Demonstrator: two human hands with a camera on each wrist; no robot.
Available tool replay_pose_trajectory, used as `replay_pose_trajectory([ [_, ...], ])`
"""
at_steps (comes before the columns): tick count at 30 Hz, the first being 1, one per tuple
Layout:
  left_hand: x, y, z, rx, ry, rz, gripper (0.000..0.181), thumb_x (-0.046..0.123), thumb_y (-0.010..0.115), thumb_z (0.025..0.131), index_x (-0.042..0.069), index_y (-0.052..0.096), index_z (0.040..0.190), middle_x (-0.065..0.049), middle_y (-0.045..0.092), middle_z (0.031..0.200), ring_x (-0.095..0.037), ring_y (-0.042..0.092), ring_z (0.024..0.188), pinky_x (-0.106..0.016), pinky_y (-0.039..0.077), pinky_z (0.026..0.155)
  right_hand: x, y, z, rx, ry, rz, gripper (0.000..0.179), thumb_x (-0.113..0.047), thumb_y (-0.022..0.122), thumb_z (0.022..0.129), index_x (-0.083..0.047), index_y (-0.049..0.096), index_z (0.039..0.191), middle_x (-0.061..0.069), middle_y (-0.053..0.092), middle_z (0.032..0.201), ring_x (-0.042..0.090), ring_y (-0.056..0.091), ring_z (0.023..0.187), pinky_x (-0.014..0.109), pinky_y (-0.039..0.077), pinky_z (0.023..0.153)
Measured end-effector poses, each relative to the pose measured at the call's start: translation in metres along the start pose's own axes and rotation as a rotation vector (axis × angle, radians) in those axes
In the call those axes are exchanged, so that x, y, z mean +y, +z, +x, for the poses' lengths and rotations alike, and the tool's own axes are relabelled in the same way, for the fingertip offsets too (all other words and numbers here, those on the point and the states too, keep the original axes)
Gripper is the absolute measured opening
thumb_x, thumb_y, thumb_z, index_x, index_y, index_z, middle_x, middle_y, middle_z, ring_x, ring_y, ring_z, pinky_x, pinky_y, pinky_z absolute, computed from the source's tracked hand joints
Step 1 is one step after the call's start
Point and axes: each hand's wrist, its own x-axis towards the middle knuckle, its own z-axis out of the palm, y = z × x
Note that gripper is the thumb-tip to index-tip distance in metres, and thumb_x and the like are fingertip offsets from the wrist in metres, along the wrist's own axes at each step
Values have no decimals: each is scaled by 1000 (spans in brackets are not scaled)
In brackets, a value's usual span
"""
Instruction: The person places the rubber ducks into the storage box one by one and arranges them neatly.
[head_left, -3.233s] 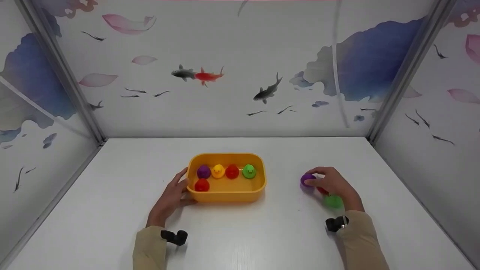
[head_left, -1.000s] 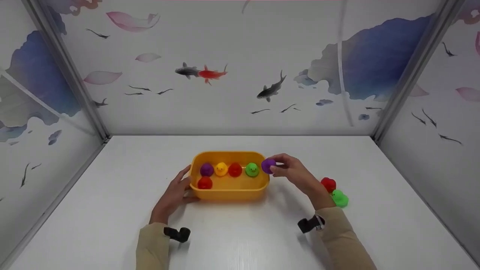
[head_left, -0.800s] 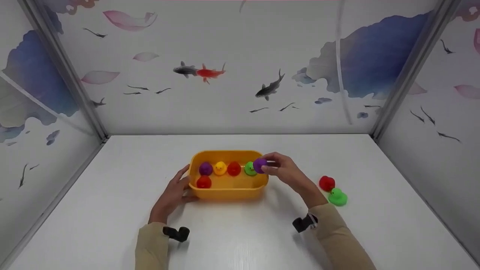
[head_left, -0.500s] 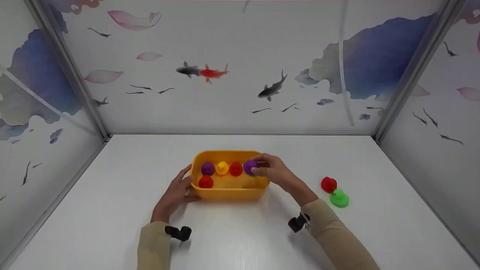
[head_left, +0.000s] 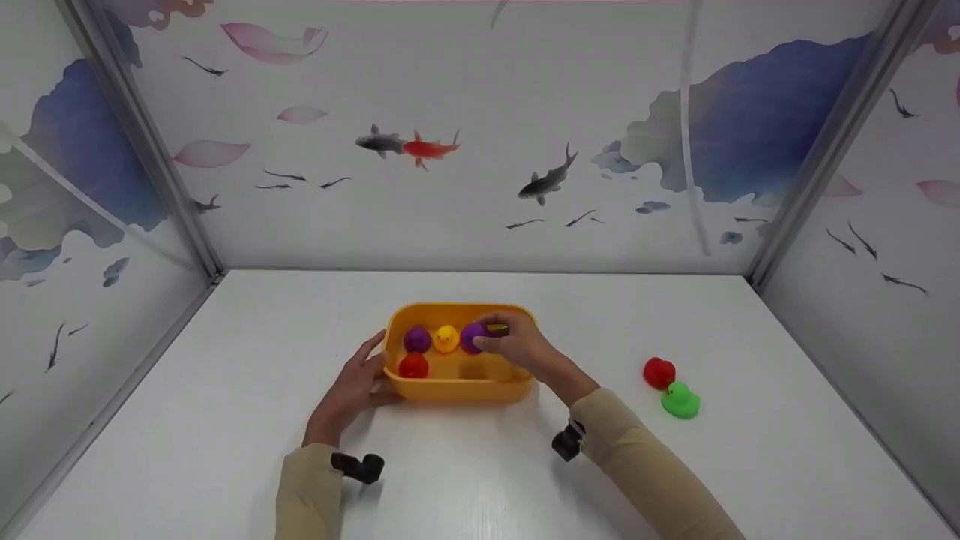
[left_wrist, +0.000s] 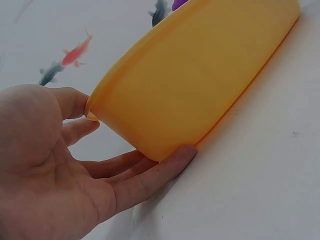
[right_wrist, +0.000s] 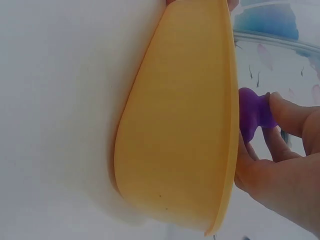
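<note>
My right hand [head_left: 517, 343] pinches a purple toy duck [head_left: 474, 338] between thumb and fingers above the right half of a yellow plastic tub [head_left: 461, 388]. In the right wrist view this purple duck [right_wrist: 255, 112] shows just past the tub's rim. My left hand [head_left: 352, 386] holds the tub's left end, its fingers [left_wrist: 145, 182] spread from rim to base in the left wrist view. Inside sit another purple duck [head_left: 417, 339], a yellow duck [head_left: 446, 340] and, nearer the front, a red duck [head_left: 413, 366]. The right hand and its duck hide the tub's back right.
On the white table [head_left: 480, 472], right of the tub, a red duck [head_left: 659, 373] and a green duck [head_left: 681, 400] stand close together. Printed panels [head_left: 480, 210] close off the back and both sides.
My right hand has carried the purple duck from the table at right, over the rim, then leftward above the tub. It now covers the red and green ducks there. My left hand stays put.
</note>
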Motion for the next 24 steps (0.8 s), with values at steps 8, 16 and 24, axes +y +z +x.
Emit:
replay_pose_trajectory([
  [8,-1,1,0,3,21,12,59,36,44,105,34,21,160,-16,38,160,-36,53,136,-43,58,96,-4,19,9,-12,29,-34,29,-13,68,94,-7,68,122,13,66,125,26,65,109,39,56,102],
  [16,-2,1,-3,6,23,16,60,35,44,105,34,19,160,-15,38,161,-36,53,136,-40,58,96,-6,33,15,-14,110,-69,33,-20,72,93,-11,69,124,8,69,120,23,64,106,38,55,102],
  [24,-1,1,-3,4,28,9,60,35,44,106,34,19,160,-15,37,161,-36,53,136,-41,58,96,-3,39,20,-14,134,-87,24,-16,73,91,-11,73,114,8,70,113,22,64,103,35,57,98],
])
